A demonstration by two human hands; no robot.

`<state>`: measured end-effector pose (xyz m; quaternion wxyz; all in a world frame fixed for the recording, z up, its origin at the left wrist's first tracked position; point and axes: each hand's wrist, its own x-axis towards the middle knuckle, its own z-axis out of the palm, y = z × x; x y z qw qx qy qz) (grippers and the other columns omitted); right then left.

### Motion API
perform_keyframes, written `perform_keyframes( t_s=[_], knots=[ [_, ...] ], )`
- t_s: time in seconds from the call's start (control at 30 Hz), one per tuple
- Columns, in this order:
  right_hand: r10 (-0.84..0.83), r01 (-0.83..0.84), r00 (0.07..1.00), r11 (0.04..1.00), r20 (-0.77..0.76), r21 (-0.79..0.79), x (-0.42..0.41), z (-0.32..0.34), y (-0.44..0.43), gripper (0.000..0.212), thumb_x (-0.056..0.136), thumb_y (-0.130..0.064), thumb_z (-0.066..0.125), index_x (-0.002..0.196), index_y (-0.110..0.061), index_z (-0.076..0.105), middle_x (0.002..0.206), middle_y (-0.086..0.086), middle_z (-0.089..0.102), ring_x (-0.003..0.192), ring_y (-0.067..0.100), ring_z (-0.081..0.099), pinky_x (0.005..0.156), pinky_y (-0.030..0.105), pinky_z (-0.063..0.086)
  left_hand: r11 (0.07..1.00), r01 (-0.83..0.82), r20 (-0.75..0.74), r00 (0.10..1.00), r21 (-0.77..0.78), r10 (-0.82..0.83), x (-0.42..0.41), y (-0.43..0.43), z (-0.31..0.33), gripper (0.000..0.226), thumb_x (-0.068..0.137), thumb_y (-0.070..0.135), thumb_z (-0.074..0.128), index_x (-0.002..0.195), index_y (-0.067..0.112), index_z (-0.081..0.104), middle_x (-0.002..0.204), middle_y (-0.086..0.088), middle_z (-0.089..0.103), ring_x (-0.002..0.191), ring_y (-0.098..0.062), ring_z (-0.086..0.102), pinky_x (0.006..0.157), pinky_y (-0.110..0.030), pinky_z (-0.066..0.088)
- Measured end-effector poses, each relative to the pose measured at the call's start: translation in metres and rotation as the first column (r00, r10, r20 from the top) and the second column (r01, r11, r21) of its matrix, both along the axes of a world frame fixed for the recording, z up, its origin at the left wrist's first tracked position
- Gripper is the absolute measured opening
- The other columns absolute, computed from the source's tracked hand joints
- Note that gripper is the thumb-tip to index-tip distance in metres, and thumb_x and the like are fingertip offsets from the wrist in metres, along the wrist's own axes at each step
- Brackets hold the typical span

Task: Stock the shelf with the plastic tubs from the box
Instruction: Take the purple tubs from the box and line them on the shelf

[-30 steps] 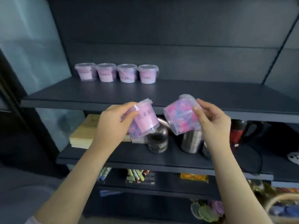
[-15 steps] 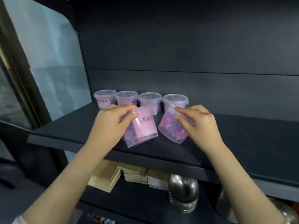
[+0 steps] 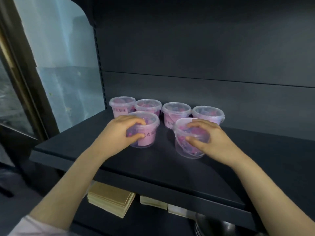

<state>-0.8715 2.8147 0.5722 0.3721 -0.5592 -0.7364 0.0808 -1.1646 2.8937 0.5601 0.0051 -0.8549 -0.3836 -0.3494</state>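
Note:
Two clear plastic tubs of pink and blue beads stand upright on the dark shelf [image 3: 153, 167]. My left hand [image 3: 117, 133] grips the left tub [image 3: 148, 133], thumb on its side and fingers over the lid. My right hand [image 3: 211, 140] grips the right tub [image 3: 185, 147] the same way. Behind them a row of several like tubs [image 3: 175, 111] with pink labels stands along the shelf's back left. The box is out of sight.
The shelf's dark back panel [image 3: 204, 57] rises behind the tubs. Bare shelf runs to the right [image 3: 264, 150]. A glass pane [image 3: 59, 57] lies to the left. On the lower shelf are stacks of tan paper [image 3: 110, 198] and a metal vessel [image 3: 213, 225].
Both hands carried the tilted tubs up from in front of the lower shelf and set them upright on the upper shelf, in front of the back row. The view moved closer.

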Motion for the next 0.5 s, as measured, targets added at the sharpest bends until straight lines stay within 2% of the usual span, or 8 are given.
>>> perform_keyframes(
  t_s=[0.07, 0.1, 0.17, 0.23, 0.3, 0.37, 0.43, 0.5],
  knots=[
    [0.006, -0.008, 0.999, 0.998, -0.037, -0.064, -0.003, 0.002, 0.006, 0.04, 0.077, -0.038, 0.077, 0.114, -0.032, 0.066, 0.123, -0.023, 0.052, 0.114, -0.022, 0.041, 0.09, -0.009, 0.022, 0.996, 0.054, -0.018, 0.998, -0.077, -0.056, -0.014, 0.02, -0.003, 0.044, 0.079, 0.049, 0.066, 0.12, 0.038, 0.057, 0.131, 0.015, 0.054, 0.123, -0.008, 0.044, 0.104, -0.033, 0.037],
    [0.0, -0.004, 0.999, 0.996, -0.054, -0.086, -0.007, 0.003, 0.01, 0.04, 0.075, -0.041, 0.078, 0.113, -0.036, 0.067, 0.124, -0.025, 0.051, 0.112, -0.026, 0.039, 0.091, -0.007, 0.024, 0.99, 0.069, -0.033, 0.997, -0.124, -0.073, -0.02, 0.03, -0.004, 0.046, 0.079, 0.057, 0.059, 0.122, 0.042, 0.053, 0.135, 0.016, 0.05, 0.126, -0.008, 0.04, 0.106, -0.032, 0.034],
    [-0.022, 0.018, 0.999, 0.996, -0.047, -0.09, -0.022, 0.002, 0.021, 0.041, 0.075, -0.044, 0.077, 0.114, -0.039, 0.066, 0.129, -0.022, 0.052, 0.12, -0.016, 0.041, 0.102, 0.005, 0.027, 0.977, 0.078, -0.02, 0.996, -0.2, -0.083, -0.029, 0.048, -0.004, 0.046, 0.076, 0.068, 0.051, 0.116, 0.044, 0.051, 0.13, 0.017, 0.05, 0.12, -0.005, 0.043, 0.098, -0.028, 0.038],
    [-0.037, 0.037, 0.999, 0.995, -0.001, -0.097, -0.041, 0.002, 0.035, 0.042, 0.079, -0.043, 0.072, 0.12, -0.039, 0.062, 0.135, -0.019, 0.051, 0.128, -0.001, 0.041, 0.11, 0.021, 0.029, 0.975, 0.057, 0.035, 0.998, -0.214, -0.051, -0.035, 0.067, 0.0, 0.044, 0.072, 0.073, 0.05, 0.098, 0.038, 0.051, 0.112, 0.016, 0.054, 0.1, -0.003, 0.051, 0.08, -0.023, 0.042],
    [-0.045, 0.048, 0.999, 0.987, 0.026, -0.151, -0.058, 0.005, 0.049, 0.041, 0.086, -0.038, 0.064, 0.126, -0.04, 0.057, 0.137, -0.023, 0.047, 0.129, 0.004, 0.042, 0.109, 0.027, 0.033, 0.973, 0.066, 0.059, 0.997, -0.221, -0.054, -0.042, 0.084, 0.005, 0.047, 0.067, 0.076, 0.053, 0.086, 0.033, 0.048, 0.102, 0.016, 0.056, 0.093, -0.004, 0.055, 0.073, -0.023, 0.043],
    [-0.066, 0.064, 0.998, 0.973, 0.0, -0.221, -0.069, 0.008, 0.06, 0.037, 0.088, -0.036, 0.057, 0.122, -0.048, 0.052, 0.125, -0.032, 0.048, 0.117, 0.001, 0.049, 0.097, 0.022, 0.04, 0.967, 0.111, 0.057, 0.993, -0.23, -0.1, -0.053, 0.099, 0.007, 0.049, 0.065, 0.08, 0.055, 0.084, 0.035, 0.049, 0.106, 0.015, 0.059, 0.104, -0.008, 0.054, 0.084, -0.029, 0.045],
    [-0.087, 0.071, 0.995, 0.967, -0.053, -0.246, -0.078, 0.008, 0.066, 0.033, 0.087, -0.034, 0.057, 0.114, -0.052, 0.053, 0.12, -0.037, 0.049, 0.105, -0.007, 0.052, 0.085, 0.015, 0.039, 0.97, 0.11, 0.008, 0.994, -0.218, -0.111, -0.067, 0.114, 0.007, 0.044, 0.063, 0.082, 0.054, 0.09, 0.048, 0.052, 0.117, 0.016, 0.056, 0.121, -0.011, 0.042, 0.103, -0.043, 0.037],
    [-0.121, 0.099, 0.989, 0.969, -0.085, -0.228, -0.085, 0.007, 0.072, 0.028, 0.084, -0.034, 0.061, 0.108, -0.047, 0.058, 0.12, -0.032, 0.054, 0.104, -0.01, 0.052, 0.085, 0.015, 0.04, 0.953, 0.141, -0.014, 0.989, -0.27, -0.151, -0.079, 0.126, 0.006, 0.039, 0.065, 0.076, 0.053, 0.1, 0.061, 0.051, 0.128, 0.017, 0.051, 0.129, -0.013, 0.033, 0.11, -0.048, 0.029]
  ],
)
